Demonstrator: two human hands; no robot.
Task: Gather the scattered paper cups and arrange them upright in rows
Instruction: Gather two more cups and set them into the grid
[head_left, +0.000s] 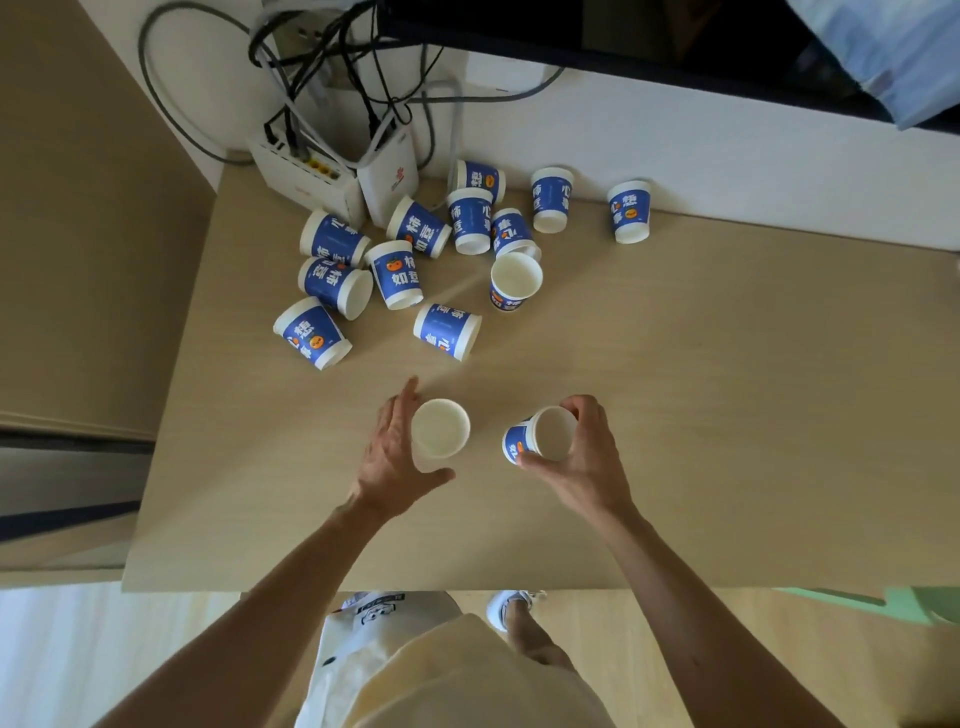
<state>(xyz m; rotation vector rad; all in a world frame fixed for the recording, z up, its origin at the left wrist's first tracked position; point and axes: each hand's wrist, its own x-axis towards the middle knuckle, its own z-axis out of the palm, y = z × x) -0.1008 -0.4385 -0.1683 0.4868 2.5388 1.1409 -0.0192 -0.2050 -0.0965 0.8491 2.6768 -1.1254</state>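
Cups, two in hand. Left hand (397, 452) released, fingers straight against upright cup (440, 428) near mid-table (727, 415). Right hand (587, 457) grasps tilted cup (545, 435) at its 3 o'clock, fingers curled round the rim. Scattered cups (335, 283) lie toward 12 o'clock, mostly tipped over.

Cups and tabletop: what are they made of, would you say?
Paper cups: thin paperboard, it seems; matte white inside, rolled rim, blue printed outside. Tabletop: pale wood grain, likely laminate rather than solid wood; even streaks, slight sheen.
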